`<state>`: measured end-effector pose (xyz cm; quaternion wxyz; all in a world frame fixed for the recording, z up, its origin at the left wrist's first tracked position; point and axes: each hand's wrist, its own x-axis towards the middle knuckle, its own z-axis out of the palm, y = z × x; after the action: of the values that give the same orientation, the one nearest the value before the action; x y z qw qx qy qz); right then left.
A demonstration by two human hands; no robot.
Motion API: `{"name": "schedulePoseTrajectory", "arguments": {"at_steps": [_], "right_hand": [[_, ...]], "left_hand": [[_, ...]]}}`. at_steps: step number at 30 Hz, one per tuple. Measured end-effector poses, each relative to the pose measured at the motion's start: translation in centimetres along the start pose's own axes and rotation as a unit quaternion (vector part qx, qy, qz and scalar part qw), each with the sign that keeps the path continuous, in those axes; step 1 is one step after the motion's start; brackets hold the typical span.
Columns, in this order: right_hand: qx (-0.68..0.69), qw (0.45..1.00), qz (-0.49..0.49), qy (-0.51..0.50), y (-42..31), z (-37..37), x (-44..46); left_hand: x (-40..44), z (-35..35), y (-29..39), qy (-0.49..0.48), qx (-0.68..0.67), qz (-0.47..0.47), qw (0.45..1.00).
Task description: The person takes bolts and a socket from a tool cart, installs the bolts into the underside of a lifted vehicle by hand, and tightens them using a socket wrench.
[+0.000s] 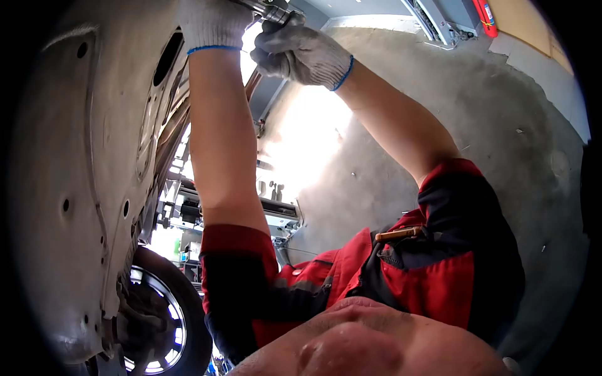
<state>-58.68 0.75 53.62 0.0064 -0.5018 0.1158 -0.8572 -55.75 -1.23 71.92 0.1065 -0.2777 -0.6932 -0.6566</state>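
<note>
My left hand point(215, 24), in a pale knit glove with a blue cuff edge, reaches up beside the vehicle's underside; its fingers are cut off by the top of the view. Right next to it is a cylindrical metal tool point(269, 10), partly out of view. Gloved in the same knit, my right hand point(300, 53) has its fingers curled closed around the near end of this tool. A large pale vehicle panel point(69, 156) with holes and seams fills the left side.
A wheel point(188, 313) with a dark tyre is at the lower left. Behind my left arm are a workbench point(279, 208) and equipment. Grey concrete floor point(401, 88) spreads on the right. A red cylinder point(486, 17) stands by the wall at the upper right.
</note>
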Motion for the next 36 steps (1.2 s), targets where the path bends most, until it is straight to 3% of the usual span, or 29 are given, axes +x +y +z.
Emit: {"name": "schedulePoseTrajectory", "arguments": {"at_steps": [3,4,5,7,8,10,11,12,13,14,15,16,17,18,21,23,24,25,28,29,30,31,33,36], "right_hand": [[-0.257,0.955,-0.112,0.098,0.4,-0.2,0.4],[-0.331,0.924,-0.139,0.131,0.7,0.4,0.1],[-0.547,0.785,-0.245,0.157,0.2,0.3,0.8],[-0.487,0.827,-0.233,0.155,0.0,0.2,0.4],[-0.459,0.845,-0.232,0.149,-0.4,-0.1,0.6],[-0.4,0.88,-0.218,0.138,-0.7,-0.5,0.3],[-0.213,0.965,-0.145,0.044,-0.1,-0.7,0.1],[-0.015,0.996,-0.071,-0.051,0.6,-1.0,0.4],[0.179,0.973,0.001,-0.147,-0.8,0.1,0.9],[0.175,0.976,-0.015,-0.131,-2.0,1.5,-0.1],[-0.032,0.996,-0.075,-0.037,-1.9,2.1,-0.4],[-0.243,0.963,-0.092,0.074,-1.8,2.7,-0.7],[-0.521,0.827,-0.129,0.167,-0.3,1.6,-0.8],[-0.509,0.831,-0.141,0.172,-0.2,1.3,-0.7],[-0.474,0.844,-0.172,0.181,-0.2,1.2,-1.0],[-0.457,0.849,-0.199,0.175,-1.1,0.5,-0.2],[-0.317,0.932,-0.171,0.039,-2.4,0.0,1.0],[0.066,0.997,-0.007,-0.029,-2.3,0.6,0.4],[0.075,0.996,-0.026,-0.043,-4.1,3.4,-1.1],[-0.127,0.988,-0.091,0.017,-3.5,2.6,-0.4],[-0.316,0.934,-0.148,0.077,-1.9,1.4,0.3],[-0.491,0.838,-0.197,0.134,-1.2,1.2,0.5],[-0.563,0.783,-0.226,0.138,-1.6,1.4,0.3],[-0.666,0.686,-0.264,0.128,-3.7,2.0,0.0]], "left_hand": [[-0.1,-0.1,0.9,0.027,-0.001,-0.036,0.999],[-0.8,1.4,0.9,0.112,0.087,-0.022,0.99],[-1.2,2.0,0.7,0.148,0.098,-0.02,0.984],[-1.1,2.8,0.5,0.203,0.119,-0.007,0.972],[-0.8,2.3,0.6,0.183,0.091,-0.006,0.979],[-0.6,0.4,0.2,0.015,-0.038,0.003,0.999],[-0.6,-0.7,-0.4,-0.07,-0.1,0.0,0.993],[-0.4,-1.2,-1.0,-0.138,-0.095,0.0,0.986],[-0.7,-0.9,-1.3,-0.206,-0.089,0.0,0.975],[-0.6,-0.7,-1.1,-0.144,-0.067,-0.011,0.987],[-1.4,0.2,-0.6,-0.077,-0.045,-0.023,0.996],[-1.5,0.5,-0.3,-0.009,-0.021,-0.04,0.999],[-1.6,0.7,0.0,0.061,0.004,-0.06,0.996],[-1.6,0.8,0.1,0.128,0.03,-0.078,0.988],[-1.1,-0.5,0.1,0.036,0.027,-0.081,0.996],[-0.9,-0.3,-0.4,-0.046,-0.047,-0.063,0.996],[-1.5,0.1,-0.9,-0.081,-0.082,-0.064,0.991],[-2.3,0.5,-1.5,-0.047,-0.063,-0.06,0.995],[-2.1,2.2,-1.7,0.018,-0.027,-0.055,0.998],[-1.9,1.8,-1.2,0.042,-0.025,-0.077,0.996],[-2.3,1.4,-1.0,0.072,-0.019,-0.103,0.992],[-2.5,1.1,-1.0,0.095,0.01,-0.096,0.991],[-2.1,1.0,-1.3,0.128,0.067,-0.077,0.987],[-1.8,0.5,-0.7,0.035,0.017,-0.079,0.996]]}}
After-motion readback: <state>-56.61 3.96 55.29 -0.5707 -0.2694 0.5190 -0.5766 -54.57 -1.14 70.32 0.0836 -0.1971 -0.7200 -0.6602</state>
